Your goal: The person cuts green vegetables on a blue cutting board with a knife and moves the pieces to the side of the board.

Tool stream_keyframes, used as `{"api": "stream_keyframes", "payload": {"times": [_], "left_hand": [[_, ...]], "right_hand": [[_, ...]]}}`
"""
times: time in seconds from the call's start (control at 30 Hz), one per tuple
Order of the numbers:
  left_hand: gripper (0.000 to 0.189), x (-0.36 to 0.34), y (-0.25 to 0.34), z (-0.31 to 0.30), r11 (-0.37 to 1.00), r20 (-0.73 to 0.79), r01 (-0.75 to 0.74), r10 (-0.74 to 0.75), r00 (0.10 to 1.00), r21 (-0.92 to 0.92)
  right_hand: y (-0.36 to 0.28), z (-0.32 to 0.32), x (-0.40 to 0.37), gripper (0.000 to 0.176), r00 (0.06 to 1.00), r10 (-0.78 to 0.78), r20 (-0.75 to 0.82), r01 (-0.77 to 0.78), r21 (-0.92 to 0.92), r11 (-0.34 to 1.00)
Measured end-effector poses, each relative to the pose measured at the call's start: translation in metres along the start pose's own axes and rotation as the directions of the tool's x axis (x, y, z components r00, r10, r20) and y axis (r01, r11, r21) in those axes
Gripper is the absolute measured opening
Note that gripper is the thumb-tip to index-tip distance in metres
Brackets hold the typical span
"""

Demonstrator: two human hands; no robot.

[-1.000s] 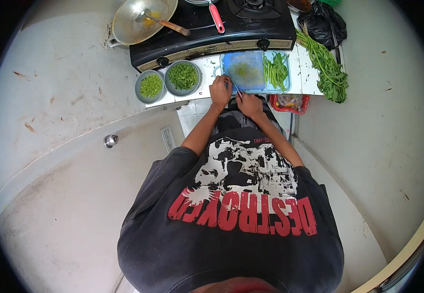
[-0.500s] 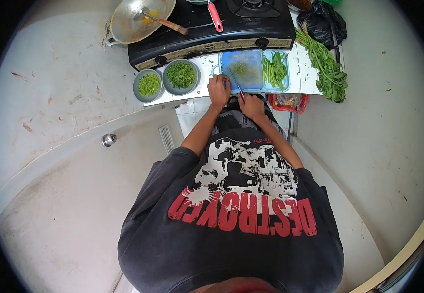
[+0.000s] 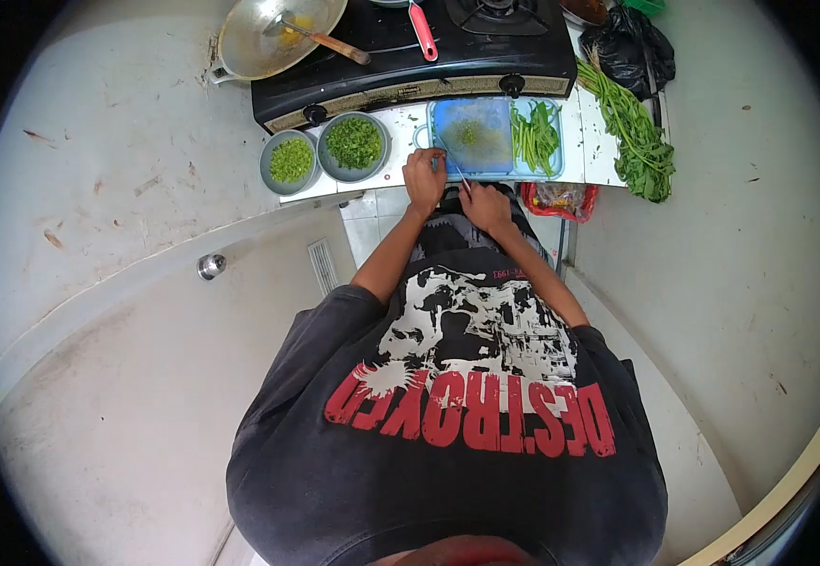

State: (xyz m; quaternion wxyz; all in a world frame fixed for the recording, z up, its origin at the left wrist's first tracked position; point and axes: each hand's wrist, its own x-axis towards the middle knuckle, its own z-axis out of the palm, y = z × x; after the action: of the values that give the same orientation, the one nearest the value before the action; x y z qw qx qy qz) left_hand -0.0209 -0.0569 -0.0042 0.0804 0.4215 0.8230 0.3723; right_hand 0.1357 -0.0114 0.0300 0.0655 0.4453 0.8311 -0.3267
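Note:
A blue cutting board lies on the white counter, with a small heap of finely chopped green bits on it and cut leafy stems on its right part. My right hand is closed round the handle of a knife, whose blade points up and left over the board. At the board's left edge my left hand has its fingers bent together near the blade tip; whatever they pinch is too small to make out. Two grey bowls of chopped greens, a smaller one and a larger one, stand to the left.
A black gas stove stands behind the board, bearing a wok with a wooden-handled spatula. A bunch of leafy greens and a black plastic bag lie at the right. Below the counter sits a red basket.
The view has shifted slightly, so the counter's contents appear a little further right. The knife blade has tilted a bit and its tip is closer to my left fingers.

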Motion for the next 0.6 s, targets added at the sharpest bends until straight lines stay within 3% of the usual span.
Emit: {"api": "stream_keyframes", "payload": {"times": [0.6], "left_hand": [[0.007, 0.004, 0.003, -0.008, 0.997, 0.022, -0.067, 0.066, 0.998, 0.041]], "right_hand": [[0.007, 0.002, -0.002, 0.045, 1.000, 0.022, -0.007, -0.023, -0.023, 0.999]]}}
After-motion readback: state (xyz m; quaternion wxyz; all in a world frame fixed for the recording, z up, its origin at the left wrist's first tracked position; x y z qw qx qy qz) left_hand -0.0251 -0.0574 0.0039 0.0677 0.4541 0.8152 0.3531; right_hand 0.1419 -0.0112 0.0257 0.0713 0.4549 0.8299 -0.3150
